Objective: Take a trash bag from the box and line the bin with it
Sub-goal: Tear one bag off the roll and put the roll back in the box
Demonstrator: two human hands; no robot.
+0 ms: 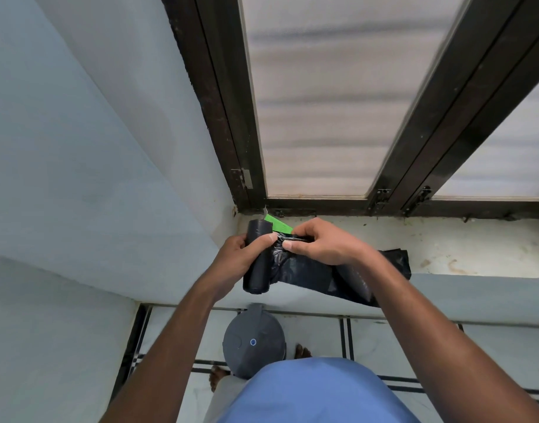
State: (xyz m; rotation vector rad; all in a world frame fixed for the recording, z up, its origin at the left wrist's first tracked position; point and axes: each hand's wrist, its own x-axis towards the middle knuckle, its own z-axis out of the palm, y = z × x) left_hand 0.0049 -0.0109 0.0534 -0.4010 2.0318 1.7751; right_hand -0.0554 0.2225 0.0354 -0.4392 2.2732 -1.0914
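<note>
Black bag roll [257,261] held over the window ledge [463,248].

The left hand [236,259] gripped the roll upright just above the ledge; the right hand [320,242] pinched the unrolled bag [305,270] beside it, hands nearly touching. A green box [277,225] lay behind on the ledge. Below the ledge stood the lidded grey bin [253,340].

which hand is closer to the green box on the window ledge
Right, narrowly. The right hand pinches the unrolled bag with its fingertips almost at the green box's near end. The left hand grips the black roll, lower and left of it.
</note>
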